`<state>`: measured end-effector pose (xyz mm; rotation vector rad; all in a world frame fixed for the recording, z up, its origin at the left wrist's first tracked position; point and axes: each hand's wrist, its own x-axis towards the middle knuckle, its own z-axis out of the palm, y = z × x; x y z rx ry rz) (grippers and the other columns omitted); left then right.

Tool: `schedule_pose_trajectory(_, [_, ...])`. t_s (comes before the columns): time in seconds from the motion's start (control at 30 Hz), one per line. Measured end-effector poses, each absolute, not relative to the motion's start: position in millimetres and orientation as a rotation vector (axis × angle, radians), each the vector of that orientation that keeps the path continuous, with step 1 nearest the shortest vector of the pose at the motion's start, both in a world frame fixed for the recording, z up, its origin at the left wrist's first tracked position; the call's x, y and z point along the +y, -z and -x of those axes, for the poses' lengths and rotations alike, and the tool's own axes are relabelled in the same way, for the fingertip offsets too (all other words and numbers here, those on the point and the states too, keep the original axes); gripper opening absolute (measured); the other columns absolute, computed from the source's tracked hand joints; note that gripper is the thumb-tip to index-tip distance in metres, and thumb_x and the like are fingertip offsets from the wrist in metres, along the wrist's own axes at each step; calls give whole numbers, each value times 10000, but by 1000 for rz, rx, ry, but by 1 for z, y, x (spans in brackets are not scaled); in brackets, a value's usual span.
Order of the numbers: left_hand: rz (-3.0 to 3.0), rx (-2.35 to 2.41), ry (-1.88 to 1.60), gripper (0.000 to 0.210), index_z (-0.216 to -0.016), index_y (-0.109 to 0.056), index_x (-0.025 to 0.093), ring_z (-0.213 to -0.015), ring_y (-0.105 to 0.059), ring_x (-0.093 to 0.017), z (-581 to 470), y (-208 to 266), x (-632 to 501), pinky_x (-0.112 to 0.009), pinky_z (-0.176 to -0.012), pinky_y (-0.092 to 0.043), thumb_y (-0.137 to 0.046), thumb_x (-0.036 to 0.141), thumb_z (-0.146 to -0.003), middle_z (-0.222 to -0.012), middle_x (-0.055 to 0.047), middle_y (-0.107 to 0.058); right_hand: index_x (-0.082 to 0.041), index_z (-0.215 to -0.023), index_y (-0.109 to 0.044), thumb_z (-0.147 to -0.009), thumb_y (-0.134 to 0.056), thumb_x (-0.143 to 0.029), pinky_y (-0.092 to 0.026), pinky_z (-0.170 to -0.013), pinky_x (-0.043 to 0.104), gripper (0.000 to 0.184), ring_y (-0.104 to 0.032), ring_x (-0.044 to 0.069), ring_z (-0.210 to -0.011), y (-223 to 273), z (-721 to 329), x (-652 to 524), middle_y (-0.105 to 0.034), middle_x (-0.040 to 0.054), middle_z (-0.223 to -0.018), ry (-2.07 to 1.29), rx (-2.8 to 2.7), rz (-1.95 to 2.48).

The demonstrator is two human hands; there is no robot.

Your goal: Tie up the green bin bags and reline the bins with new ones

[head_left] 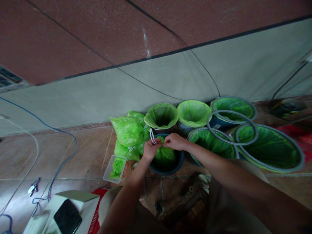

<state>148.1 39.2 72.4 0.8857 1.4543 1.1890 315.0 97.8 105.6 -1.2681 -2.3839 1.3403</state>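
A green plastic bag (165, 158) sits inside a dark blue bin (179, 164), its top gathered between my two hands. My left hand (151, 149) is closed at the gathered neck, and a white drawstring loop (152, 136) stands up beside its fingers. From the right, my right hand (175, 142) pinches at the same neck with its fingertips. Just left of the bin are several tied green bags (128, 131), piled against the wall. A clear plastic box (107, 172) with rolled green bags (118, 165) lies by my left forearm.
Several bins lined with green bags, one being a near right bin (270, 148), stand along the wall. A loose grey ring (232, 143) rests across their rims. At lower left are a phone (67, 217) on a white box, keys (34, 187) and a blue cable (76, 146).
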Motion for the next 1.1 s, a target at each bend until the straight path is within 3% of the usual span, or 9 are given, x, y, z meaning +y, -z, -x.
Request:
schedule_pose_trajectory(0.1, [-1211, 1607, -1091, 133, -739, -722, 181, -720, -632, -158, -148, -73, 40, -304, -777, -482, -700, 105, -632, -763, -21, -714, -144, -779, -751, -822, -608, -244, -394, -561, 228, 180, -611, 141, -545, -100, -315, 100, -665, 30, -588, -1172, -2484, 1351])
schedule_pose_trajectory(0.27, [-1444, 1614, -1040, 152, -694, -695, 187, -760, -632, -168, -150, -75, 38, -297, -795, -475, -599, 73, -728, -917, -48, -727, -167, -955, -752, -852, -538, -153, -440, -732, 246, 238, -672, 188, -832, -97, -312, 99, -746, 71, -908, -960, -2449, 1363])
schedule_pose_trajectory(0.4, [-1509, 1587, -1083, 208, -842, -726, 204, -812, -638, -204, -155, -77, 34, -313, -847, -466, -621, 63, -730, -839, -47, -705, -161, -1089, -703, -884, -467, -112, -459, -631, 221, 317, -641, 120, -610, -97, -309, 97, -729, 57, -945, -1230, -2325, 1307])
schedule_pose_trajectory(0.57, [-1536, 1655, -1184, 285, -1031, -685, 204, -993, -639, -233, -162, -77, 31, -362, -956, -452, -593, 98, -783, -1057, -85, -695, -121, -1074, -680, -884, -441, -86, -420, -474, 200, 307, -539, 78, -436, -89, -307, 96, -659, 14, -738, -1631, -2093, 1323])
schedule_pose_trajectory(0.87, [-1509, 1688, -1178, 150, -938, -665, 201, -890, -633, -189, -158, -69, 32, -320, -892, -462, -604, 169, -804, -934, -61, -683, -134, -710, -676, -831, -556, -203, -364, -449, 180, 184, -457, 62, -453, -84, -311, 98, -484, -54, -520, -1697, -2036, 1146])
schedule_pose_trajectory(1.1, [-1304, 1667, -1220, 129, -860, -684, 190, -696, -601, -145, -154, -70, 35, -260, -704, -441, -688, 204, -732, -770, -20, -669, -129, -832, -728, -821, -598, -343, -378, -473, 208, 251, -488, 80, -483, -84, -312, 97, -593, -17, -620, -1643, -1981, 1163])
